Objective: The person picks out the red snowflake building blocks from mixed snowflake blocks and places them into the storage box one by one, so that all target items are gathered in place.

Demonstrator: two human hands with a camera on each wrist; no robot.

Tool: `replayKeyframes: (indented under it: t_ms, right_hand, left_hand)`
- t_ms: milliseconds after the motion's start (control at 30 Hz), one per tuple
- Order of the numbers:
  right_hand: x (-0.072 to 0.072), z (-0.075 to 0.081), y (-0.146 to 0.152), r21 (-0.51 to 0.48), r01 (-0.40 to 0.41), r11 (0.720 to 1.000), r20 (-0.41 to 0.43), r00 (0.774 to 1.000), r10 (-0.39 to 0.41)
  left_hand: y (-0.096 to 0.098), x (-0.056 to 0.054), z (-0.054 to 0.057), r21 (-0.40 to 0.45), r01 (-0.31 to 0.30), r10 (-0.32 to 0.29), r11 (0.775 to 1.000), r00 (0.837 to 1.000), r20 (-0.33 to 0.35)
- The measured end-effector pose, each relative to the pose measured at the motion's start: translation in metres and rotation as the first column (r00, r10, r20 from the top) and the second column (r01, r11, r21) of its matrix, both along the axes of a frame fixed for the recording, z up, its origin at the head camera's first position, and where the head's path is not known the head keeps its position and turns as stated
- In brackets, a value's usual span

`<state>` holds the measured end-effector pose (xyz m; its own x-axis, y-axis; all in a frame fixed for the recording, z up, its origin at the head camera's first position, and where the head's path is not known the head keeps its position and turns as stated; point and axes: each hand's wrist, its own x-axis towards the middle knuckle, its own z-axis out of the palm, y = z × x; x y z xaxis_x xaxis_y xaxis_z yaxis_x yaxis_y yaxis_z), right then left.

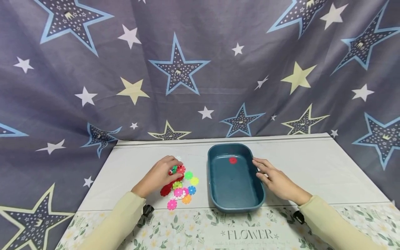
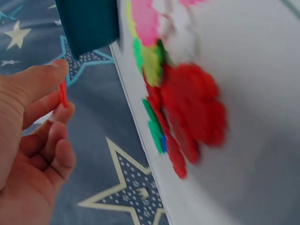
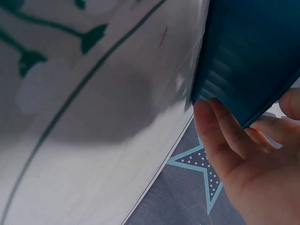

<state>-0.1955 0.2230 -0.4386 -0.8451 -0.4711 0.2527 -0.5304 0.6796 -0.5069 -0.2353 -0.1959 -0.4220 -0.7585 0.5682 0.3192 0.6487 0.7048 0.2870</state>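
My left hand (image 1: 160,176) is above the left side of a pile of colourful plastic snowflake discs (image 1: 177,192). In the left wrist view it pinches a red snowflake disc (image 2: 63,94), seen edge-on, between thumb and fingertips. Several red discs (image 2: 194,105) lie stacked on the table beside that hand. To the right of the pile stands a dark teal plastic bin (image 1: 235,184), with one red disc (image 1: 232,160) on its floor near the far end. My right hand (image 1: 278,181) rests extended fingers (image 3: 218,136) against the bin's right side.
The white table cover (image 1: 312,163) has a floral printed strip (image 1: 243,231) along the near edge. A dark star-patterned curtain (image 1: 193,104) hangs behind the table and round both sides. Dark bands (image 1: 299,217) show under both wrists.
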Motion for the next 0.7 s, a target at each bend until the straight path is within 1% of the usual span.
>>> replayKeyframes:
  t_ms: [100,233,500,600,700]
  right_hand:
    - [0.001,0.000,0.000,0.003,-0.002,1.000,-0.008,1.000,0.002]
    - [0.001,-0.001,0.001,0.002,0.001,1.000,-0.012,1.000,-0.001]
    - [0.001,-0.004,0.004,0.007,0.009,1.000,-0.002,1.000,-0.009]
    - [0.001,-0.003,0.003,0.006,0.008,1.000,-0.001,1.000,-0.008]
    - [0.000,-0.001,0.002,0.005,0.007,1.000,-0.002,1.000,-0.007]
  left_hand:
    - [0.010,-0.002,0.003,0.009,0.018,-0.018,1.000,0.999,-0.041]
    - [0.025,-0.006,0.007,0.003,0.042,-0.042,0.999,0.997,-0.065]
    - [0.062,-0.015,0.016,0.027,0.090,-0.089,0.996,0.994,-0.062]
    - [0.077,-0.019,0.016,0.032,0.127,-0.125,0.991,0.990,-0.061]
    - [0.091,-0.021,0.015,0.013,0.158,-0.158,0.987,0.986,-0.051]
